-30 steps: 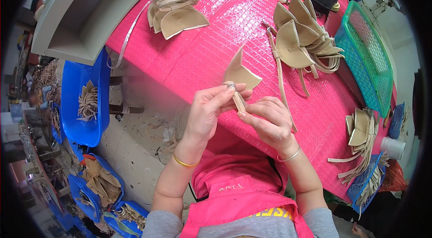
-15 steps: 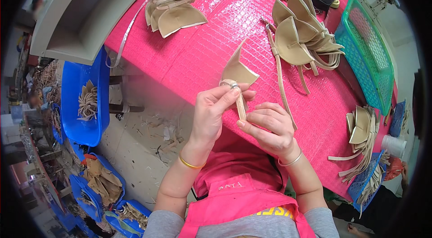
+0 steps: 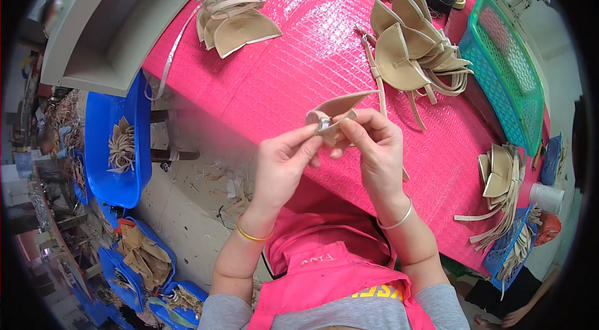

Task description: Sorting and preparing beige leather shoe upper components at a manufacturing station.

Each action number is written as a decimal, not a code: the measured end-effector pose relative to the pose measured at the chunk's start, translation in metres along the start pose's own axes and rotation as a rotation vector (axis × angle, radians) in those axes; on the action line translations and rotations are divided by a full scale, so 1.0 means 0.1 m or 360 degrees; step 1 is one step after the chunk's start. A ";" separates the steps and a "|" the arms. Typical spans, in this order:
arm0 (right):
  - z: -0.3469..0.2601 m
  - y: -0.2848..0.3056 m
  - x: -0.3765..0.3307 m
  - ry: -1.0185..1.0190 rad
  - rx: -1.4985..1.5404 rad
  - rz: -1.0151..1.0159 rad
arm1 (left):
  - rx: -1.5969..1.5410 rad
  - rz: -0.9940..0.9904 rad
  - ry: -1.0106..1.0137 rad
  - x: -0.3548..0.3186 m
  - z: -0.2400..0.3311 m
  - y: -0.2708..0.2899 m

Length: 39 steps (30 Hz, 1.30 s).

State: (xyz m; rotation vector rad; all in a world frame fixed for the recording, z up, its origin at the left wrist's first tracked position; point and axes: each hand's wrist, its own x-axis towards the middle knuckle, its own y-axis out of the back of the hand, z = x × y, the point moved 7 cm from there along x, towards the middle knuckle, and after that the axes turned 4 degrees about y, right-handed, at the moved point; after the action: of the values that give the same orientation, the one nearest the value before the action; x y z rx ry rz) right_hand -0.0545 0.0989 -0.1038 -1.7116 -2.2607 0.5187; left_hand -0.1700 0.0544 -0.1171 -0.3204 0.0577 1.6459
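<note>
A beige leather sandal-strap piece (image 3: 342,104) with a wide pointed flap is held up in front of me, above the near edge of the pink table. My left hand (image 3: 286,160) pinches it beside a small silver buckle (image 3: 324,123). On the other side, my right hand (image 3: 379,146) grips the strap end between thumb and fingers, right of the buckle. The strap is bent around between the two hands, and fingers partly hide it. Past my right hand lies a pile of similar beige pieces (image 3: 399,58), with long straps hanging from it.
The pink-covered table (image 3: 281,74) bears another stack of beige pieces (image 3: 243,30) at far left. A green basket (image 3: 508,80) stands along the right edge, near a smaller pile (image 3: 499,174) and a blue basket (image 3: 508,246). Left of the table is a blue tub (image 3: 118,174). A person's arm shows lower right.
My right hand has risen from the hanging strap end to beside the buckle, bending the strap upward. The flap has tipped over toward the right.
</note>
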 end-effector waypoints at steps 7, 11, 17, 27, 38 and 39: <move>0.21 -0.07 -0.08 -0.0193 0.0592 0.0007 | -0.0231 0.0166 -0.0068 0.02 0.13 0.05; 0.20 -0.08 -0.08 -0.0199 0.0651 -0.0017 | -0.0146 0.0083 -0.0087 0.02 0.13 0.04; 0.41 -0.14 -0.19 -0.0650 0.0887 -0.0100 | -0.0042 0.0140 -0.0224 0.08 0.16 -0.01; 0.48 -0.02 -0.14 -0.0661 0.0641 0.0007 | 0.0881 0.0333 -0.0711 0.00 0.36 -0.03; -0.19 0.09 0.43 0.0513 -0.0863 -0.0006 | 0.0932 0.0103 -0.0743 0.08 0.45 0.04; -0.47 0.01 0.41 0.1255 -0.1428 0.0146 | 0.0887 0.0079 -0.0614 0.15 0.47 0.09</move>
State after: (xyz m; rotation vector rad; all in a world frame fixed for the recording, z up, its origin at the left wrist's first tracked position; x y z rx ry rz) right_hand -0.0459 0.1442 -0.0625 -1.8522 -1.8623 -1.1392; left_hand -0.1876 0.0786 -0.0771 0.4250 0.2281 1.6415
